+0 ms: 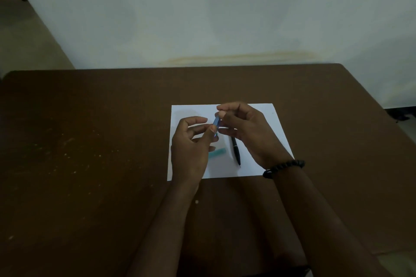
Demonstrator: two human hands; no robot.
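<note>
Hands: left hand [191, 148] pinches the bottom of the blue tube [216, 124], right hand [245, 132] pinches its top
Tube: raised over the paper [265, 114] (dim light)
Risk: a fingertip pinch may slip, dropping it onto the pen [236, 152]

One wide-angle camera, worn on the head, looks forward and down across the brown tabletop [90, 141] toward the pale wall [202, 7], close above the left hand [191, 153] and right hand [249, 132].
</note>
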